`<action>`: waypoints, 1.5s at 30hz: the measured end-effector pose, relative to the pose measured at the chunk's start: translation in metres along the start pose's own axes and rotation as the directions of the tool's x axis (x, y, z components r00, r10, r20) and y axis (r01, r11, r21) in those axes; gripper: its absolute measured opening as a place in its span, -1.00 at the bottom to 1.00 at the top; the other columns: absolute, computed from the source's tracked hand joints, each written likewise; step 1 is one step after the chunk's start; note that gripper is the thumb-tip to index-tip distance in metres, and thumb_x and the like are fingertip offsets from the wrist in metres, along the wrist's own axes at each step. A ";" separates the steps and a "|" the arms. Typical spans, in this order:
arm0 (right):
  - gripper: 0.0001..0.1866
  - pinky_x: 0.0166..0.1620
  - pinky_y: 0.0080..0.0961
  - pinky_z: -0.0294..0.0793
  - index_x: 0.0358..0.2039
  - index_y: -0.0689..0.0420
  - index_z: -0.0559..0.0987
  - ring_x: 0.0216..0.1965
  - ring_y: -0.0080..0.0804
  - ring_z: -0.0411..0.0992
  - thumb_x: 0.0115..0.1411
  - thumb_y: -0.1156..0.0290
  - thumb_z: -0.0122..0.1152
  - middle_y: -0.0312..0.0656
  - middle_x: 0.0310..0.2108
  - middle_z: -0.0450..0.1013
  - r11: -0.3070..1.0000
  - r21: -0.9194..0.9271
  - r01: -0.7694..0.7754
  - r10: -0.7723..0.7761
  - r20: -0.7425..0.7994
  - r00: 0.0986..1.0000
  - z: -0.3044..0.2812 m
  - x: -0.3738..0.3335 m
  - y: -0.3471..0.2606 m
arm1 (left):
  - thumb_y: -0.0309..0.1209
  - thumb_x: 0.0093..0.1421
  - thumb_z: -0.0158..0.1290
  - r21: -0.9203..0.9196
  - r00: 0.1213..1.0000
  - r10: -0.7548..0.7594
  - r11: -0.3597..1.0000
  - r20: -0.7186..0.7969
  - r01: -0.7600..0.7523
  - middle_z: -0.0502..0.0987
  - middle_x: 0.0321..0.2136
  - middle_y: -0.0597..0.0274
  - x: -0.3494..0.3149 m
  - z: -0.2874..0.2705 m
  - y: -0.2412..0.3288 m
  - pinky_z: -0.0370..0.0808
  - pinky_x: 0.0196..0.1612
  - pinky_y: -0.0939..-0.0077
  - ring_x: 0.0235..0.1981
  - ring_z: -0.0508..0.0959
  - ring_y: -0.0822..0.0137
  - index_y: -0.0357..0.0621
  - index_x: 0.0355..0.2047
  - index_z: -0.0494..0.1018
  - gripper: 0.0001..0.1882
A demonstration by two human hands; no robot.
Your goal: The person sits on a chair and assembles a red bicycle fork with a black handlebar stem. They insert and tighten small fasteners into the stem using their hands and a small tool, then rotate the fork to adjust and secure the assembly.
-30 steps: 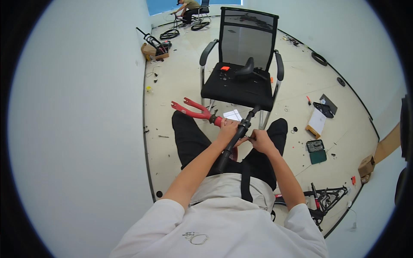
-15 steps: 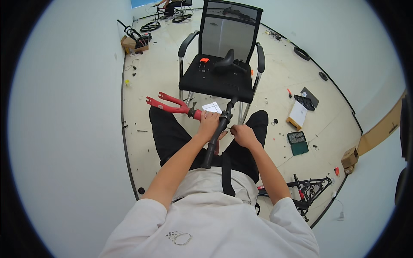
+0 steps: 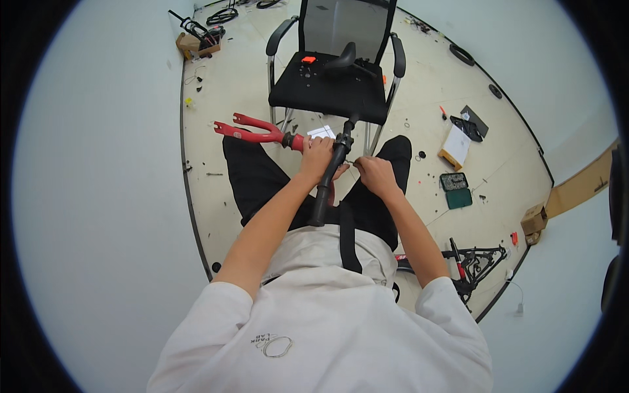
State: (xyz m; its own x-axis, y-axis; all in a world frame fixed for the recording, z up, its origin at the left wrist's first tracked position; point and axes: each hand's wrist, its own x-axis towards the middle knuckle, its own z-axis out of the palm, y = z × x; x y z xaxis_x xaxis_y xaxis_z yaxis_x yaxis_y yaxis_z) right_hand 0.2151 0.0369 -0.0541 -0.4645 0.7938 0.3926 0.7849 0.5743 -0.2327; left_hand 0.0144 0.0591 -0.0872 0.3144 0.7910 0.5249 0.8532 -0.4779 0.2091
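Across my lap lies a small red bicycle frame with its red fork (image 3: 252, 133) pointing left. A black handlebar (image 3: 329, 177) with a stem clamp (image 3: 343, 140) runs lengthwise over it, its near end by my waist. My left hand (image 3: 319, 158) is closed around the red tube beside the clamp, its fingertips partly hidden under the bar. Just right of the bar, my right hand (image 3: 376, 174) pinches a small thin tool (image 3: 352, 163), perhaps a hex key, with its tip toward the stem. The tool's far end is too small to make out.
Ahead stands a black mesh chair (image 3: 327, 92) bearing a bicycle saddle (image 3: 341, 59) and small parts. To the right lie an open green bit case (image 3: 457, 190), a box (image 3: 454, 147) and a black bicycle frame (image 3: 481, 265). A carton of parts (image 3: 198, 44) sits far left.
The view has tilted, so chair, frame and hands appear higher. My left hand keeps its hold on the tube; my right hand stays beside the stem, with the thin tool between its fingers.
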 end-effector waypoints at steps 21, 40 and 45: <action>-0.87 -0.24 -0.06 0.45 -0.38 0.27 0.49 -0.33 0.09 0.47 0.18 0.45 0.13 0.05 -0.41 0.47 0.992 0.114 -0.052 0.044 0.070 0.997 0.018 0.002 0.008 | 0.03 -0.11 0.22 0.042 1.000 0.003 0.999 -0.007 -0.003 0.45 -0.13 0.11 -0.002 0.001 -0.004 0.09 0.19 -0.12 -0.01 0.40 0.07 -0.05 -0.11 0.49 -0.40; -0.85 -0.27 -0.08 0.47 -0.42 0.28 0.57 -0.34 0.12 0.49 0.16 0.46 0.12 0.13 -0.47 0.50 0.982 0.156 -0.106 0.078 0.173 0.982 0.009 0.013 0.009 | 0.01 -0.12 0.24 -0.017 1.000 -0.007 1.000 0.025 0.008 0.44 -0.16 0.08 0.001 0.000 0.004 0.07 0.21 -0.12 0.00 0.40 0.06 -0.10 -0.10 0.45 -0.37; -0.87 -0.28 -0.21 0.51 -0.40 0.31 0.57 -0.39 0.04 0.53 0.10 0.49 0.20 0.09 -0.47 0.53 0.941 0.306 -0.147 0.114 0.125 0.986 0.008 0.017 0.007 | 0.11 -0.18 0.22 0.063 0.996 0.028 0.998 -0.087 -0.022 0.46 -0.26 0.14 0.000 0.002 0.003 0.13 0.18 0.02 -0.09 0.43 0.15 -0.20 -0.18 0.45 -0.30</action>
State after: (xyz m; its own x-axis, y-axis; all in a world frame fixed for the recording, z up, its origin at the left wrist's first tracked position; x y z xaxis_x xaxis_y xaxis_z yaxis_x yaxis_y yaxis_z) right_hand 0.2095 0.0562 -0.0560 -0.4201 0.8727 0.2490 0.6812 0.4845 -0.5489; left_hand 0.0179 0.0583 -0.0882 0.3007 0.7411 0.6003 0.8705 -0.4704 0.1447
